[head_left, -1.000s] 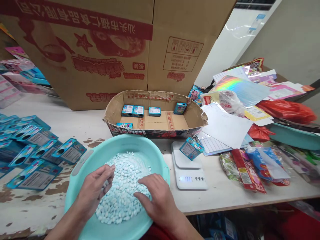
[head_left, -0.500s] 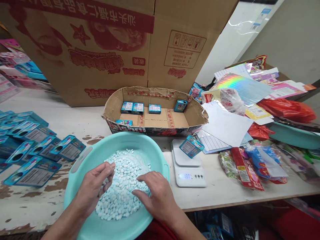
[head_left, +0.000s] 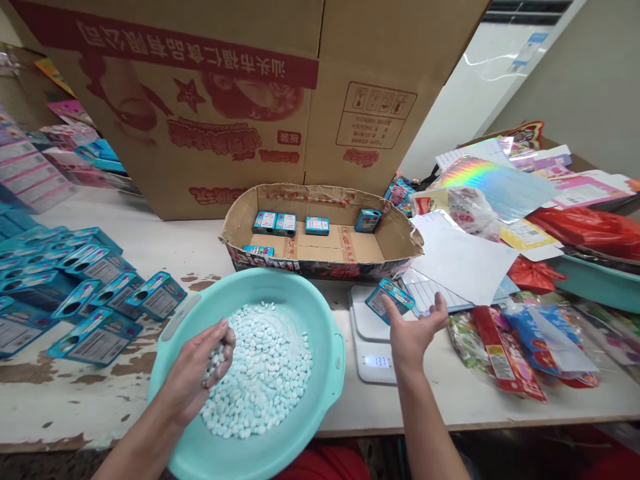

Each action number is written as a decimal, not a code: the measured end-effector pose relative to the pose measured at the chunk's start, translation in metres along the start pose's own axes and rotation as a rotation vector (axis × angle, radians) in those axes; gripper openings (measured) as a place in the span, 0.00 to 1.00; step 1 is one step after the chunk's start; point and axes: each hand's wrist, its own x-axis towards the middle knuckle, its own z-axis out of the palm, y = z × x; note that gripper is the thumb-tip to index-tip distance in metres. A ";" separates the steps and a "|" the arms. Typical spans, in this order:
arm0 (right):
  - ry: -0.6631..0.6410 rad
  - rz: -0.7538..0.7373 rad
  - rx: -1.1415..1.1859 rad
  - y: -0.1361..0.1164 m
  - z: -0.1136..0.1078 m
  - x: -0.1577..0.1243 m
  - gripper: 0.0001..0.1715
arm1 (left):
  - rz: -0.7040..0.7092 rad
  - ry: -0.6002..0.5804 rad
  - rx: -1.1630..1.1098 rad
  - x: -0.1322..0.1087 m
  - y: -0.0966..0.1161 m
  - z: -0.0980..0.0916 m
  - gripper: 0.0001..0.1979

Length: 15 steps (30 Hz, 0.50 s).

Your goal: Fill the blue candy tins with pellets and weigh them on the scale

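My left hand (head_left: 207, 363) is curled round some small pale-blue candies, above the left part of a turquoise basin (head_left: 320, 320). A heap of the same candies (head_left: 270, 373) lies in the basin. My right hand (head_left: 413, 333) is over the white digital scale (head_left: 361, 327), thumb and fingers spread apart. Its thumb overlaps a small blue printed box (head_left: 385, 293) that sits tilted on the scale's plate; whether it touches the box I cannot tell. The scale's display appears to read 137.
Many blue boxes (head_left: 115, 333) stand grouped on the left. Behind the basin, a cut-down cardboard tray (head_left: 320, 250) holds several more. A large carton (head_left: 240, 133) rises behind it. Papers (head_left: 460, 260) and candy packets (head_left: 510, 347) lie at right.
My right hand has gone from the candies in the basin rightward to the box on the scale, its fingers spreading. My left hand stays curled over the basin. The view has shifted slightly.
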 end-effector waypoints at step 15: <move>-0.566 -0.050 0.143 -0.080 -0.002 -0.050 0.29 | 0.049 -0.084 -0.277 0.000 0.010 0.014 0.20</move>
